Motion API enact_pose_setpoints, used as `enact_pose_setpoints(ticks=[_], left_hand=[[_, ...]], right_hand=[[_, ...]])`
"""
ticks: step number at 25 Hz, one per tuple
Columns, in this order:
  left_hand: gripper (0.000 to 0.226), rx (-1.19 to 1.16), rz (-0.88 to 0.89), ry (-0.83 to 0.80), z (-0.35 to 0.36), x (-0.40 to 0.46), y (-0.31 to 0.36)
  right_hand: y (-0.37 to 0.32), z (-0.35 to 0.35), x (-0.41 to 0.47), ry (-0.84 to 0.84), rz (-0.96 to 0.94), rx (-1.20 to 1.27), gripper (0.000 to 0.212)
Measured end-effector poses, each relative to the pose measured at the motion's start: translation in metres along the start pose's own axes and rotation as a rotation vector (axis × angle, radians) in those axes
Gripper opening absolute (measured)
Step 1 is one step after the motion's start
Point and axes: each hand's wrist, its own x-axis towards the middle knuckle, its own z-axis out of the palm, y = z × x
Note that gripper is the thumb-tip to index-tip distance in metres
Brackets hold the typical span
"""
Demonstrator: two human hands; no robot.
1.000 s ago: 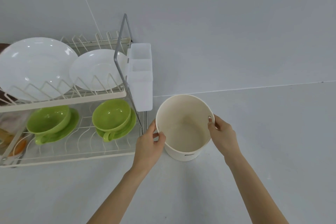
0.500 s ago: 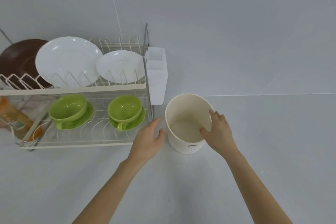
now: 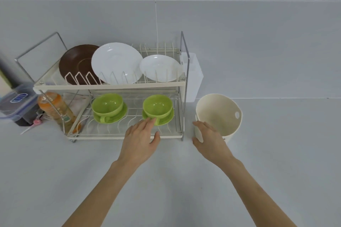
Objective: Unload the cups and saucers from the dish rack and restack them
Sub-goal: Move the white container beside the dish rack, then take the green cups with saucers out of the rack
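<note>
From the head camera, the only view, a two-tier dish rack (image 3: 110, 85) stands left of centre against the tiled wall. On its lower shelf sit two green cups, each on its own green saucer: the left cup (image 3: 107, 104) on the left saucer (image 3: 110, 116), the right cup (image 3: 157, 106) on the right saucer (image 3: 162, 119), handles turned toward the camera. The left hand (image 3: 141, 139) is spread wide and empty, palm down, fingertips (image 3: 149, 120) at the near edge of the right saucer, by the cup's handle; whether they touch it I cannot tell. It looks aimed at lifting that pair first, being the nearest. The right hand (image 3: 208, 136) is also spread and holding nothing, lying against the near wall of a cream bucket (image 3: 227, 116) just right of the rack (probably steadying it as the place to restack). On the upper tier a brown plate (image 3: 77, 62) and two white plates (image 3: 116, 61) stand on edge between wires to drain.
</note>
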Motion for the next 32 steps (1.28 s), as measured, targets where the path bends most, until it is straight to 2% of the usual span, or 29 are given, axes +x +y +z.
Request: enact_pose_setpoints(ticks=[3, 8, 13, 20, 23, 27, 30, 32], left_hand=[[0.083, 0.076, -0.01, -0.03, -0.004, -0.001, -0.026], [0.085, 0.079, 0.0, -0.053, -0.013, 0.011, -0.054], [0.051, -0.011, -0.023, -0.115, -0.01, 0.04, -0.074], [0.058, -0.28, -0.193, -0.196, 0.02, 0.1, -0.088], [0.059, -0.394, -0.278, -0.229, 0.03, 0.121, -0.089], [0.051, -0.547, -0.386, -0.268, 0.037, 0.134, -0.087], [0.069, -0.743, -0.564, -0.308, 0.036, 0.136, -0.089], [0.056, -0.808, -0.603, -0.293, 0.034, 0.13, -0.09]], right_hand=[[-0.016, 0.022, 0.007, -0.048, 0.013, -0.019, 0.05], [-0.038, 0.046, 0.034, -0.085, 0.083, 0.04, 0.05], [-0.049, 0.065, 0.072, -0.087, 0.184, 0.101, 0.048], [-0.045, 0.089, 0.128, -0.032, 0.492, 0.366, 0.046], [-0.041, 0.092, 0.142, -0.016, 0.565, 0.445, 0.036], [-0.035, 0.095, 0.151, 0.015, 0.623, 0.561, 0.023], [-0.038, 0.093, 0.149, 0.048, 0.642, 0.655, 0.022], [-0.04, 0.091, 0.142, 0.063, 0.624, 0.67, 0.026]])
